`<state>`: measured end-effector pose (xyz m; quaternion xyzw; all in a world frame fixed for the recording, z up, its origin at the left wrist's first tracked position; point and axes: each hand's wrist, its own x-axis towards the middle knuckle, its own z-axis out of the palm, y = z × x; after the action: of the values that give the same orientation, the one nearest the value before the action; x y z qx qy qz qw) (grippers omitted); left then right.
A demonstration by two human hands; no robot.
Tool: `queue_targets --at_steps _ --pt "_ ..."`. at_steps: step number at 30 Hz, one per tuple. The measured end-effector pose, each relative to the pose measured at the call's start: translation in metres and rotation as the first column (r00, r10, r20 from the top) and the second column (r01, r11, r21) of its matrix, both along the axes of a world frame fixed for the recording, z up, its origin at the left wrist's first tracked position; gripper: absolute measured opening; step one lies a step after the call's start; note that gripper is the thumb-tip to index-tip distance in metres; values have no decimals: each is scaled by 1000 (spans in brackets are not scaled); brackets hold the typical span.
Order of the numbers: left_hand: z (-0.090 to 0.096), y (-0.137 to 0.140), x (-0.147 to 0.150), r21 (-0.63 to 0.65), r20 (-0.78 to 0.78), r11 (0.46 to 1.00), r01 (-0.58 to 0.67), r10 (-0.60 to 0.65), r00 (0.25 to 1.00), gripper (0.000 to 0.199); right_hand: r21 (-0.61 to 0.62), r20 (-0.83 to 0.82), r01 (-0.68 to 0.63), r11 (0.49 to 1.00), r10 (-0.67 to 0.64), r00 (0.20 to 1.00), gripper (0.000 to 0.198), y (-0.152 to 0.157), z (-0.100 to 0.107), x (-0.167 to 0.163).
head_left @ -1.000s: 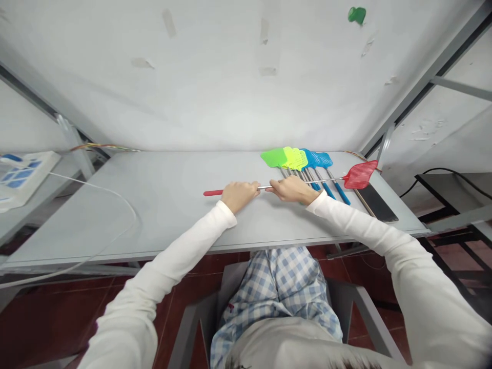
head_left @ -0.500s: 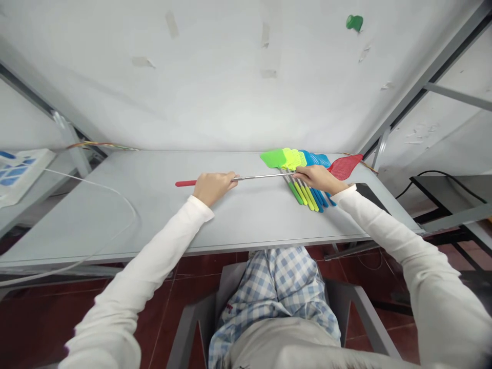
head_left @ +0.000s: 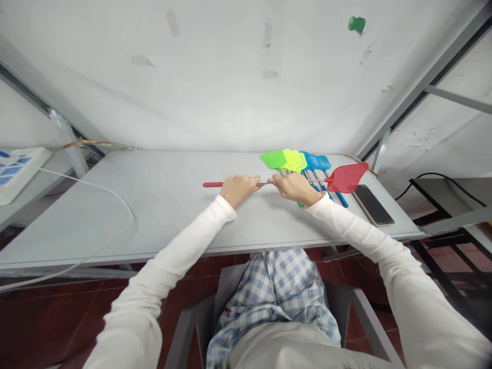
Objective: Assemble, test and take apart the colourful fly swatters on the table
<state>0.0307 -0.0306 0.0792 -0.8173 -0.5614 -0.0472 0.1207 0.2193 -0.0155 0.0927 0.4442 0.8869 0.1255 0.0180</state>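
A red fly swatter (head_left: 348, 178) with a metal shaft is held level above the table, its mesh head to the right and red handle to the left. My left hand (head_left: 240, 188) is closed around it where handle meets shaft. Close beside it, my right hand (head_left: 295, 187) grips the metal shaft. Behind my right hand lies a fanned row of fly swatters: a green one (head_left: 273, 159), yellow ones (head_left: 294, 160) and blue ones (head_left: 317, 161). My right hand and forearm hide most of their handles.
A dark-screened phone (head_left: 372, 205) lies at the right of the grey table (head_left: 161, 205). A white cable (head_left: 119, 195) curves over the left side. The white wall (head_left: 211, 77) stands directly behind. At far left sits a white and blue object (head_left: 19, 171).
My hands have come closer together along the shaft, the right moving left and the left moving right. The exposed shaft between them is much shorter. The phone is now more visible.
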Motion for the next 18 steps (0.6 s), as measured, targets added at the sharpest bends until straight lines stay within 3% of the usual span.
queue_targets --at_steps 4,7,10,14,18 --pt "0 0 -19 31 27 999 -24 23 999 45 7 18 -96 995 96 995 55 -4 30 6" --pt "8 -1 -44 69 8 993 -100 100 995 43 162 81 -129 978 117 990 47 4 44 31" --pt "15 0 -65 81 -20 984 -157 159 987 37 276 158 -171 946 131 979 41 15 40 54" --pt "20 2 -76 70 -52 989 -130 134 990 28 173 216 -214 961 175 961 43 27 27 67" --pt "15 -1 -60 35 -61 997 -75 77 995 26 63 243 -185 981 165 956 45 24 23 55"
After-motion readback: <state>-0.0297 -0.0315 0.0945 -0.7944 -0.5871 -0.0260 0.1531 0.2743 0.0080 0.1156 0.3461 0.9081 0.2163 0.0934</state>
